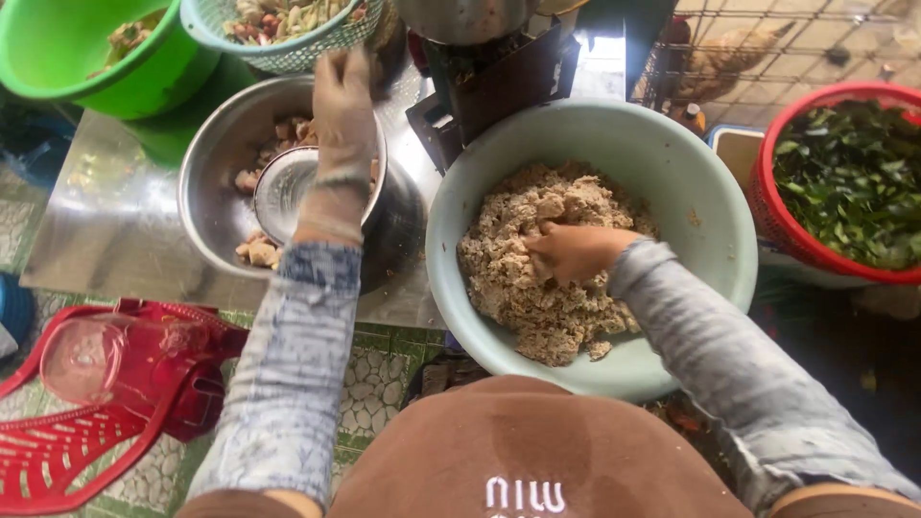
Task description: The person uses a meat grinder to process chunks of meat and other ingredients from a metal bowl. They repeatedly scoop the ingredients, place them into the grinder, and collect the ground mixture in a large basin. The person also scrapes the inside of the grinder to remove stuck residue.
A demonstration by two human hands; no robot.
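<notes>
Two hands work apart: the bare right hand presses curled fingers into crumbly beige mince in the pale green plastic basin at frame centre, best kneaded evenly, while the gloved left hand reaches flat, holding nothing visible, above the round steel bowl of chunks at upper left.

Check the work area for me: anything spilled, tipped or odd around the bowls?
Nothing spilled. One oddity: only the left hand wears a thin glove, over the steel bowl of meat pieces; the right hand is bare in the minced mixture in the pale green basin.
</notes>
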